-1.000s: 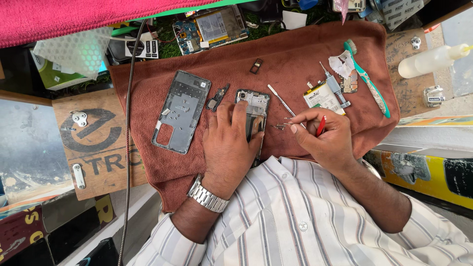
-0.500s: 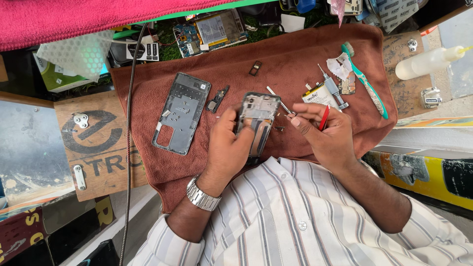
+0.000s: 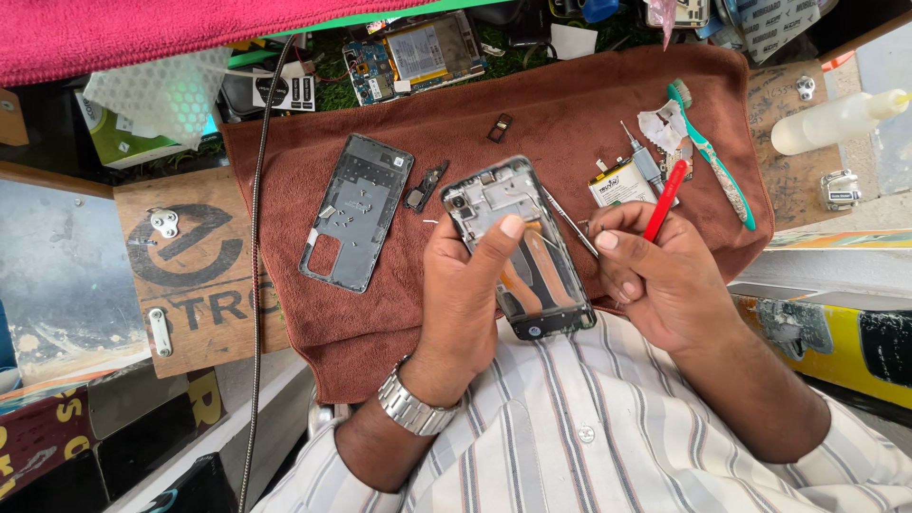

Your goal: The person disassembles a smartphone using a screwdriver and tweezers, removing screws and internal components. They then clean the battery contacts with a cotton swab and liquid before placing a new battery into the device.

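The left hand (image 3: 465, 285) is clamped around an opened phone body (image 3: 518, 247), thumb pressed across its upper half, holding it tilted just above the brown towel (image 3: 570, 104). The right hand (image 3: 655, 280) is closed on a red-handled tool (image 3: 663, 201) and also pinches thin metal tweezers (image 3: 570, 223), whose tip touches the phone body's right edge. The two hands sit close together, with the phone body between them.

Taking the phone body as landmark: to its left on the towel lies a grey back cover (image 3: 356, 211), inner side up, with a small dark bracket (image 3: 426, 185) between the two. Above it rests a tiny dark tray piece (image 3: 499, 127). To its right, partly hidden behind the right hand, are a small battery (image 3: 619, 182), a screwdriver (image 3: 644, 157) and a green toothbrush (image 3: 712, 157). Farther above, off the towel, lies a circuit board (image 3: 418, 57). Far right stands a white squeeze bottle (image 3: 836, 119) on its side. A metal wristwatch (image 3: 413, 408) circles the left wrist.
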